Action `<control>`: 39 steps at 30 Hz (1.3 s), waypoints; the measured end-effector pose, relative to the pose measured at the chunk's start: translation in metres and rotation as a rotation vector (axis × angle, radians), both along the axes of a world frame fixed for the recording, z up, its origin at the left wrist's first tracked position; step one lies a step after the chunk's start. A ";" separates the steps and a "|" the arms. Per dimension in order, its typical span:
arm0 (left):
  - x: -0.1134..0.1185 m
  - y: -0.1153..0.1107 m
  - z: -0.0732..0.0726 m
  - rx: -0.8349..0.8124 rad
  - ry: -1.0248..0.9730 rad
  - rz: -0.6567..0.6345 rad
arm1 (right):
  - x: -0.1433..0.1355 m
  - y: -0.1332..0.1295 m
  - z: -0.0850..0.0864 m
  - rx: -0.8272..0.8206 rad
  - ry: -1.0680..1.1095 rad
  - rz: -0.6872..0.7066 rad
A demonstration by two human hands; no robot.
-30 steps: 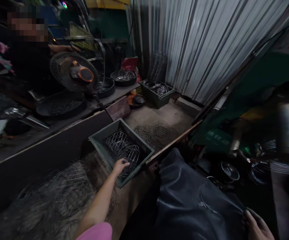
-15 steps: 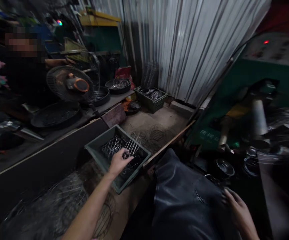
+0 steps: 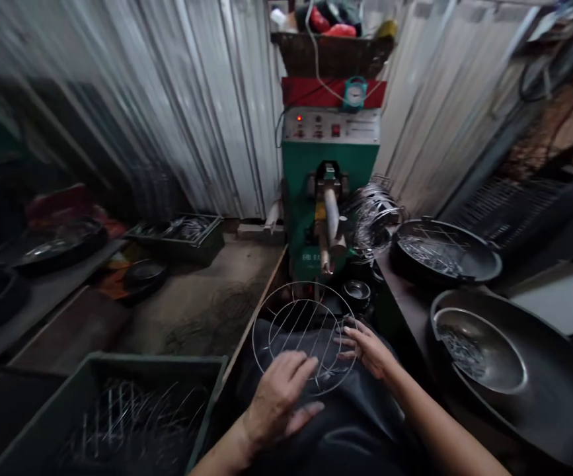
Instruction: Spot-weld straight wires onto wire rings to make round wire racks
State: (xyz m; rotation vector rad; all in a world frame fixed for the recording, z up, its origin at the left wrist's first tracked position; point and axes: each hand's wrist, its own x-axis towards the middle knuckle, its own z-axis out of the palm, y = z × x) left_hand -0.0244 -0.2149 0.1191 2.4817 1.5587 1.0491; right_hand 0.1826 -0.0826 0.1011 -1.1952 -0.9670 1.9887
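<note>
A round wire rack (image 3: 293, 317), two rings with several parallel bars, is tilted above the dark apron (image 3: 360, 430) on my lap. At its lower left edge is my left hand (image 3: 283, 393), thumb apart from the fingers; whether it grips the wire is hidden behind the hand. My right hand (image 3: 365, 347) is at the rack's right side, its fingers round the outer ring. Beyond the rack stands a green machine (image 3: 299, 218) with a metal arm (image 3: 332, 215) pointing toward me.
At lower left, a green crate (image 3: 162, 360) holds wire pieces. On the right are a black pan (image 3: 484, 261) of metal parts and a larger pan (image 3: 554, 396) with a metal bowl (image 3: 507, 330) in it. Wire rings (image 3: 375, 211) hang beside the machine.
The view has swung right to face the machine. My left hand has left the crate and is now at the wire rack over my lap. My right hand has come to the rack too.
</note>
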 end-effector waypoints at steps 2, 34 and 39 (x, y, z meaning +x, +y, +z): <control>-0.013 0.020 0.010 -0.068 -0.280 0.127 | 0.026 0.013 -0.002 -0.009 -0.001 0.011; 0.029 0.101 -0.102 -0.633 -1.230 0.204 | 0.004 0.237 0.127 0.858 -0.686 -0.577; 0.031 0.102 -0.105 -0.774 -1.456 0.295 | 0.081 0.201 0.160 1.188 -0.884 -0.868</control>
